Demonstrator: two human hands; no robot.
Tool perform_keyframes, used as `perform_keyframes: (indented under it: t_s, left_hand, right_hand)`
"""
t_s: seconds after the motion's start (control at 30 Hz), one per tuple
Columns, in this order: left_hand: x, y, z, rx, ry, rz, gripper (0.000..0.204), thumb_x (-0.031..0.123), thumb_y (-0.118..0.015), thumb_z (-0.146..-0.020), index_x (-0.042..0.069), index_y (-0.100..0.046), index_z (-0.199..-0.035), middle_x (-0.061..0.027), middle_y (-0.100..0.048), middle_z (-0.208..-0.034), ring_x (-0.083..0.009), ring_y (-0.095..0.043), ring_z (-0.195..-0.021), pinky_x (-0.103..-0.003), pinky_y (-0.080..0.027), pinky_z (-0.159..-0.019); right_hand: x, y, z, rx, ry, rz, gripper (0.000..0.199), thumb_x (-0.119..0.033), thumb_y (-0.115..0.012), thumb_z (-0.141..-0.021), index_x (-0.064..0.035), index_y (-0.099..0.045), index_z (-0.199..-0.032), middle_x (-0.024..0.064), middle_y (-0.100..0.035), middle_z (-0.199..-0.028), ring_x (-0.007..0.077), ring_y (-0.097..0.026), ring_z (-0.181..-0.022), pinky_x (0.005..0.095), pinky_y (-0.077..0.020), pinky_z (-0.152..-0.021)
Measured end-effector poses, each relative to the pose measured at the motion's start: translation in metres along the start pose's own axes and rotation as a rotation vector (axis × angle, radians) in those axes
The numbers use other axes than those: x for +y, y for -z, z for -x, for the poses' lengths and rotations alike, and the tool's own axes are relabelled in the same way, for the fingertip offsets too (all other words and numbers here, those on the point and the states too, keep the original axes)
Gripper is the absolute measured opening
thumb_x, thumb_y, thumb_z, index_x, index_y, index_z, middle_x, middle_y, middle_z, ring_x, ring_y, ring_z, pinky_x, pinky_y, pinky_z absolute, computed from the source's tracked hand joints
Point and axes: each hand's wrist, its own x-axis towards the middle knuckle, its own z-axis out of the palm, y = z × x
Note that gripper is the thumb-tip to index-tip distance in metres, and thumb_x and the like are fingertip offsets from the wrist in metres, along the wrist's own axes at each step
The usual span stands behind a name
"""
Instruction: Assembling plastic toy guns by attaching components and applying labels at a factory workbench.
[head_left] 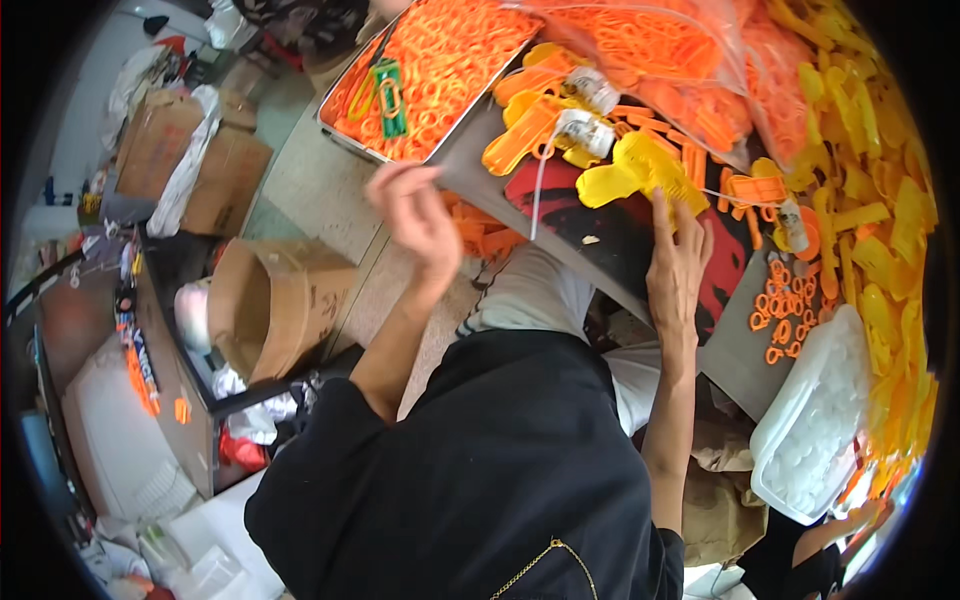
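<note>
My right hand (678, 255) is over the dark red and black work surface (545, 190). Its fingers lie along the near edge of a yellow moulded plastic piece (640, 170), with the thumb hidden beneath. To the left, my left hand (415, 220) is raised off the near corner of a metal tray (375, 155). Its fingers are loosely bent and apart, slightly blurred, with nothing visible in them. Small orange plastic rings (450, 70) fill that tray, and a green piece (391, 97) lies on top. Orange and yellow parts with white-labelled cylinders (583, 132) sit beyond my right hand.
Bags of orange parts (650, 50) stand at the back. Yellow pieces (880, 240) are heaped along the right. Loose orange rings (783, 305) lie near a white tub (815, 420). An open cardboard box (275, 310) stands at left. Another person's arm (840, 530) shows at lower right.
</note>
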Motion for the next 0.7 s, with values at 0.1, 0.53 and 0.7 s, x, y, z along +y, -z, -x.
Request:
perform_keyframes:
  t_s: [0.1,0.53,0.7]
  left_hand:
    - [-0.089,0.061,0.038,-0.019,0.254,-0.09,0.027,-0.012,-0.055,-0.086,0.005,-0.066,-0.105,-0.0088,-0.058,-0.108,-0.0231,-0.056,-0.102,-0.035,-0.047,-0.088]
    - [-0.152,0.104,0.129,-1.175,0.056,-0.259,0.035,0.0,-0.068,-0.073,0.01,-0.067,-0.107,-0.0117,-0.061,-0.112,-0.0343,-0.057,-0.108,-0.046,-0.048,-0.09]
    - [-0.148,0.082,0.16,-1.198,-0.431,-0.312,0.061,0.011,-0.078,-0.077,0.015,-0.062,-0.135,-0.0103,-0.054,-0.134,-0.0332,-0.046,-0.13,-0.045,-0.044,-0.103]
  right_hand:
    - [-0.007,-0.002,0.0,0.166,-0.056,-0.152,0.054,-0.006,-0.064,-0.096,-0.0098,-0.05,-0.149,0.0162,-0.054,-0.141,0.0336,-0.048,-0.136,0.0514,-0.0278,-0.12]
    - [0.002,0.002,0.014,0.36,-0.089,-0.078,0.03,0.0,-0.068,-0.09,-0.0081,-0.072,-0.118,0.0091,-0.071,-0.119,0.0276,-0.065,-0.113,0.0398,-0.0462,-0.103]
    - [0.004,0.0,0.013,0.347,-0.091,-0.076,0.028,0.0,-0.067,-0.091,-0.0087,-0.073,-0.117,0.0075,-0.072,-0.118,0.0266,-0.065,-0.113,0.0389,-0.0463,-0.103]
